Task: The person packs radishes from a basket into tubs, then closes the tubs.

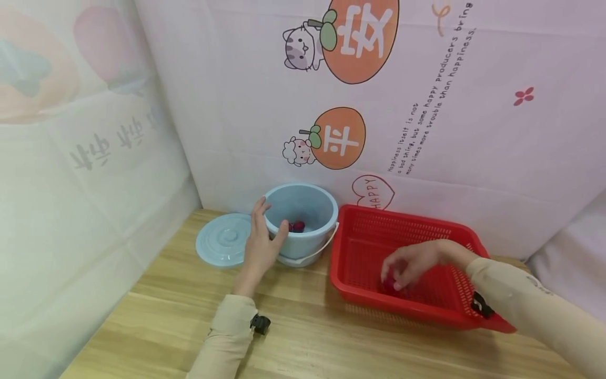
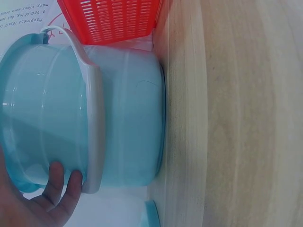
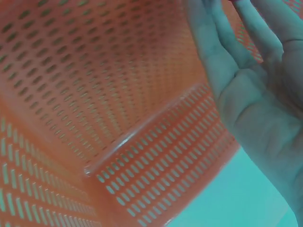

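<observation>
My left hand grips the near left side of a pale blue bucket, thumb over the rim and fingers on the outer wall. The left wrist view shows those fingers curled against the bucket by its white handle. Small dark red round things lie in the bucket. My right hand reaches down into a red perforated basket and pinches another small dark red round thing on its floor. In the right wrist view the palm hangs over the basket's mesh.
The bucket's blue lid lies flat on the wooden table, left of the bucket. A printed white sheet closes off the back and a pale curtain the left. The basket stands right beside the bucket.
</observation>
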The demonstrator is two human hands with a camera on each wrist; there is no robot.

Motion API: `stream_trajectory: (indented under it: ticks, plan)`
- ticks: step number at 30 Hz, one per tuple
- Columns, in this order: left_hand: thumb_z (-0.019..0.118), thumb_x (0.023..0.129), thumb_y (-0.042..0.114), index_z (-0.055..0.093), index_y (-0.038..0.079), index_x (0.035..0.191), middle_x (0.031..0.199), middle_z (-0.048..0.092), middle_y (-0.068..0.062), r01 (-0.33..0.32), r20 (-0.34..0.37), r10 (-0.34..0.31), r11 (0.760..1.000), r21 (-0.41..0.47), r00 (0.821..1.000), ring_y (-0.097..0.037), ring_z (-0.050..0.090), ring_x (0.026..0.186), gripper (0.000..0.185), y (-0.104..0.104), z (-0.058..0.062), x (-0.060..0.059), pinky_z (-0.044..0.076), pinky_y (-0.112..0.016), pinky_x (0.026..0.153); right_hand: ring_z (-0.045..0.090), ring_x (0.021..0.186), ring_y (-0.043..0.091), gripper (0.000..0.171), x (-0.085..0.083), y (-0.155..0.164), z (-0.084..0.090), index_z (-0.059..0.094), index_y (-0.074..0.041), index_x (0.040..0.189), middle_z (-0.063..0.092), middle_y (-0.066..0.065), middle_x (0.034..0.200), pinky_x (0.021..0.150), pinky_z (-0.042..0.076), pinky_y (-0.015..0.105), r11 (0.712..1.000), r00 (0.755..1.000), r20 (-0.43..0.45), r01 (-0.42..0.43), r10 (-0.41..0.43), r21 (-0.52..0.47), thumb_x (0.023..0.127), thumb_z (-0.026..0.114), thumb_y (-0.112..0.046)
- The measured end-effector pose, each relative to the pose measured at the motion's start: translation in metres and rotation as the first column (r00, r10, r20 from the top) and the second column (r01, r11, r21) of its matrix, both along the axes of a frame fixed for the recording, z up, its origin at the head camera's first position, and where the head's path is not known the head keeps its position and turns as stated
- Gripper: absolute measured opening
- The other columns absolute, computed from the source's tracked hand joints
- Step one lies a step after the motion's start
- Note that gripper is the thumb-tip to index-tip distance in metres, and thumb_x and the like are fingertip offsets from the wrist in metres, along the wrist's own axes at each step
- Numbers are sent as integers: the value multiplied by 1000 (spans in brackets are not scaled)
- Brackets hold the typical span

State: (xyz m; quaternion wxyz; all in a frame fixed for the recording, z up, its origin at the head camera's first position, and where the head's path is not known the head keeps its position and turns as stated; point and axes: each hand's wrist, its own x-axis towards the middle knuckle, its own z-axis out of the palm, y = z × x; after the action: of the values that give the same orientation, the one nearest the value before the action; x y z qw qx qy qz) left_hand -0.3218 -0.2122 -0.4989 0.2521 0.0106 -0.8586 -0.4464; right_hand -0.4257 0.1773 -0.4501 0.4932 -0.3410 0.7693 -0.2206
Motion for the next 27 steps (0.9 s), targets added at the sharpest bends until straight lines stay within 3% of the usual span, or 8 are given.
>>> stream_trajectory:
  ticks: [3,7,13,19,27]
  plan:
    - [52,103,63,22,22,164,174,14,10,-5,1,5,1000,2,1000,-43,50,138,80,0,0,1,47,-67,104,70,103,39,30,-1,-4,10,65,-9,130,69,17,108,92,60,51,993,997,20,73,-71,-97,101,71,-11]
    - [54,104,58,21,21,165,174,16,8,-12,3,12,1000,5,1000,-42,48,140,79,-1,1,1,45,-68,106,66,114,49,35,-2,-11,23,62,-6,133,66,27,115,97,57,57,972,994,45,108,-101,-211,100,71,-9]
    - [55,103,59,18,27,165,174,14,10,-9,21,9,1000,4,1000,-38,48,140,78,2,0,2,46,-66,106,64,119,48,40,0,-17,38,58,-7,137,62,25,128,96,58,53,935,988,54,153,-144,-321,100,70,-10]
    - [53,103,62,20,29,164,174,12,14,-8,14,8,1000,7,1000,-39,45,144,77,0,-2,2,45,-66,107,68,116,44,40,-1,-30,43,57,-7,139,61,24,128,95,59,51,913,986,32,161,-161,-375,101,70,-11]
    - [55,103,57,21,25,163,174,12,12,-1,-10,1,1000,-1,1000,-36,44,145,75,2,-2,2,44,-66,110,68,111,50,40,-6,-45,47,57,-5,139,62,27,125,94,59,53,877,970,60,237,-234,-418,103,69,-16]
